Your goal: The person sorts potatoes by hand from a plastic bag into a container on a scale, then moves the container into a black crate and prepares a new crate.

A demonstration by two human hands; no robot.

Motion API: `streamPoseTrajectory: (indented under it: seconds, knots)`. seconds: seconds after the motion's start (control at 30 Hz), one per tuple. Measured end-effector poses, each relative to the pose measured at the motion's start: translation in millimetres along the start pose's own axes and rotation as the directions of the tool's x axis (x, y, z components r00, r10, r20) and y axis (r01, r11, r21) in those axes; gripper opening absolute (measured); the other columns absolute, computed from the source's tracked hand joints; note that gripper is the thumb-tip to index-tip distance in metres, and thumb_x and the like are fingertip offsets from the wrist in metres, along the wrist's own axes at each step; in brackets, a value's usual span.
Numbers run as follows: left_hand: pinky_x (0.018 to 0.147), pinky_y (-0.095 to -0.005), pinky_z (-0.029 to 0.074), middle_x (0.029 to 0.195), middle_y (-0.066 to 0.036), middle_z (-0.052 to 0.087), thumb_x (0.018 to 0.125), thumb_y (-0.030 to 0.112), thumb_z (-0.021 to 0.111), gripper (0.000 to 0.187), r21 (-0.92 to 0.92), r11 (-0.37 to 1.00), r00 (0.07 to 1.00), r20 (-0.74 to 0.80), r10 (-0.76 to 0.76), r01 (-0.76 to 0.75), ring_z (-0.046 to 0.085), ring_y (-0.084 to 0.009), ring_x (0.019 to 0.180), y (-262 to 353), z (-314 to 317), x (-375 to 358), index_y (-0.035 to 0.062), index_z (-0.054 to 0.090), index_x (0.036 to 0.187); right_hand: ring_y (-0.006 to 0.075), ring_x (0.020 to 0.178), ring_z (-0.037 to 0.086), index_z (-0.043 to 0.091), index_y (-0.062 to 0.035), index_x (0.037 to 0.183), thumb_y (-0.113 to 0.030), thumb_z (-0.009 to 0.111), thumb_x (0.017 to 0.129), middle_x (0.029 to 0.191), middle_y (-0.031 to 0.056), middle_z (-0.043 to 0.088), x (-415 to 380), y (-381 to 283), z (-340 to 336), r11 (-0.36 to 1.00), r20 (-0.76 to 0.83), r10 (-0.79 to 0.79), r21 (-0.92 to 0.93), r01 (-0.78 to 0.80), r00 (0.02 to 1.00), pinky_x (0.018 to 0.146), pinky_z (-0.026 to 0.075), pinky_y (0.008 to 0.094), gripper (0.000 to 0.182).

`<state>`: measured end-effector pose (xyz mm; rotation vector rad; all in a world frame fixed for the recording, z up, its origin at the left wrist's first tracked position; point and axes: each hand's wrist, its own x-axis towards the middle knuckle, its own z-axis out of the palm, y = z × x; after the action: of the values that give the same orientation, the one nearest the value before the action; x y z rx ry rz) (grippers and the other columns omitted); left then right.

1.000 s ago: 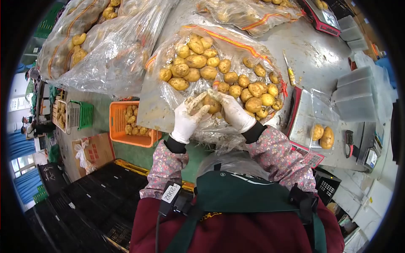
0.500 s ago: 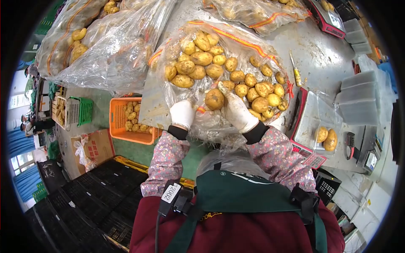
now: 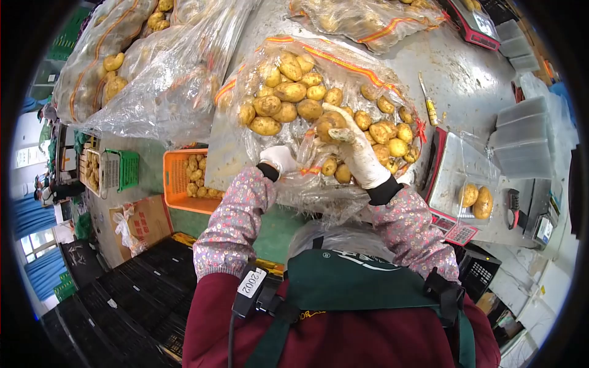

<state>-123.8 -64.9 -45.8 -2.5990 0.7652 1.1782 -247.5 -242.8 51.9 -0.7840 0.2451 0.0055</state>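
My right hand (image 3: 363, 156), in a white glove with soiled fingertips, grips a large brownish potato (image 3: 325, 127) between thumb and fingers. It is over a clear plastic bag (image 3: 334, 199) with an orange-yellow stripe, spread open on the metal table. Several loose potatoes (image 3: 289, 92) lie on the bag's film, in a group at left and another at right. My left hand (image 3: 279, 159), also white-gloved, is closed on the near left part of the bag; its fingertips are partly hidden.
A knife (image 3: 428, 104) with a yellow handle lies on the table (image 3: 472, 86). At right, a scale (image 3: 438, 184) carries a clear tray with two potatoes (image 3: 475, 199). Clear trays (image 3: 521, 138) are stacked behind. An orange crate (image 3: 178, 199) of potatoes stands at lower left; filled bags (image 3: 165, 80) lie at upper left.
My right hand has shifted slightly right and up with the potato, its thumb now spread across it. My left hand has moved a little right and its fingers are more curled.
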Motion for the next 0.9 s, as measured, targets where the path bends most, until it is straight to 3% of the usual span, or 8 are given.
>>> streamPoseTrajectory:
  seconds: [0.13, 0.2, 0.23, 0.3, 0.43, 0.63, 0.83, 0.9]
  knots:
    - [0.077, -0.0434, 0.054, 0.095, -0.019, 0.067, 0.066, 0.045, 0.079, 0.054, -0.27, 0.963, 0.845, -0.514, -0.15, 0.006, 0.067, -0.0346, 0.088, 1, 26, -38, 0.0045, 0.065, 0.099, 0.0206, 0.105, 0.06, 0.045, -0.0079, 0.135, -0.014, 0.056, 0.089, 0.124, 0.0106, 0.056, -10, -19, -12, 0.99, -0.048, -0.062, -0.126, 0.056, 0.997, 0.086, 0.052, 0.0342, 0.047]
    - [0.073, -0.0436, 0.054, 0.09, -0.018, 0.066, 0.065, 0.04, 0.082, 0.055, -0.33, 0.944, 0.681, -0.69, -0.245, 0.005, 0.065, -0.0345, 0.081, -1, 51, -44, 0.0053, 0.062, 0.103, 0.0208, 0.104, 0.061, 0.046, -0.0074, 0.134, -0.014, 0.055, 0.09, 0.124, 0.0111, 0.057, -12, -15, -34, 0.998, -0.025, -0.063, 0.007, 0.063, 0.998, 0.085, 0.052, 0.0342, 0.045]
    - [0.073, -0.0436, 0.054, 0.09, -0.018, 0.066, 0.065, 0.04, 0.082, 0.055, -0.329, 0.944, 0.681, -0.69, -0.245, 0.007, 0.065, -0.0345, 0.081, 0, 57, -45, 0.0053, 0.062, 0.103, 0.0209, 0.104, 0.061, 0.047, -0.007, 0.133, -0.014, 0.053, 0.091, 0.124, 0.0116, 0.057, -12, -12, -40, 0.989, -0.003, -0.066, 0.134, 0.066, 0.998, 0.084, 0.052, 0.0342, 0.043]
    - [0.073, -0.0424, 0.053, 0.091, -0.019, 0.066, 0.066, 0.039, 0.082, 0.057, -0.328, 0.945, 0.534, -0.8, -0.275, -0.005, 0.065, -0.034, 0.084, 2, 67, -43, 0.005, 0.06, 0.106, 0.0209, 0.104, 0.061, 0.048, -0.0059, 0.132, -0.018, 0.051, 0.093, 0.124, 0.0117, 0.057, -13, -4, -47, 0.991, -0.056, -0.083, 0.102, 0.089, 0.995, 0.084, 0.053, 0.0358, 0.041]
    - [0.077, -0.042, 0.052, 0.095, -0.018, 0.066, 0.065, 0.038, 0.083, 0.06, -0.484, 0.873, 0.699, -0.604, -0.381, 0.058, 0.064, -0.035, 0.089, 5, 55, -43, 0.0051, 0.058, 0.108, 0.0224, 0.1, 0.061, 0.052, -0.006, 0.125, -0.023, 0.049, 0.094, 0.116, 0.01, 0.059, -17, 10, -57, 0.984, -0.271, -0.134, 0.078, 0.161, 0.953, 0.081, 0.054, 0.0361, 0.035]
    - [0.087, -0.0419, 0.049, 0.102, -0.017, 0.064, 0.063, 0.026, 0.086, 0.056, -0.487, 0.819, 0.474, -0.823, -0.314, -0.303, 0.06, -0.0351, 0.098, 9, 68, -51, 0.0043, 0.061, 0.109, 0.0194, 0.081, 0.062, 0.056, -0.0056, 0.111, -0.022, 0.046, 0.095, 0.097, 0.0084, 0.063, -29, 2, -46, 0.982, -0.333, -0.16, 0.041, 0.183, 0.93, 0.073, 0.052, 0.0321, 0.025]
    - [0.089, -0.0432, 0.047, 0.104, -0.018, 0.065, 0.066, 0.027, 0.085, 0.057, -0.546, 0.769, 0.535, -0.781, -0.322, -0.332, 0.06, -0.036, 0.099, 16, 73, -54, 0.0053, 0.063, 0.113, 0.0162, 0.09, 0.062, 0.06, -0.0028, 0.109, -0.03, 0.044, 0.101, 0.101, 0.0077, 0.064, -43, -8, -37, 0.976, -0.421, -0.217, -0.102, 0.192, 0.881, 0.082, 0.051, 0.0318, 0.032]
    - [0.088, -0.0437, 0.047, 0.103, -0.018, 0.065, 0.067, 0.029, 0.084, 0.057, -0.579, 0.752, 0.574, -0.747, -0.335, -0.315, 0.06, -0.0363, 0.098, 16, 71, -56, 0.0057, 0.062, 0.114, 0.0172, 0.095, 0.062, 0.059, -0.002, 0.113, -0.035, 0.042, 0.102, 0.106, 0.0085, 0.064, -56, -17, -32, 0.911, -0.304, -0.361, -0.317, 0.264, 0.881, 0.087, 0.051, 0.0336, 0.038]
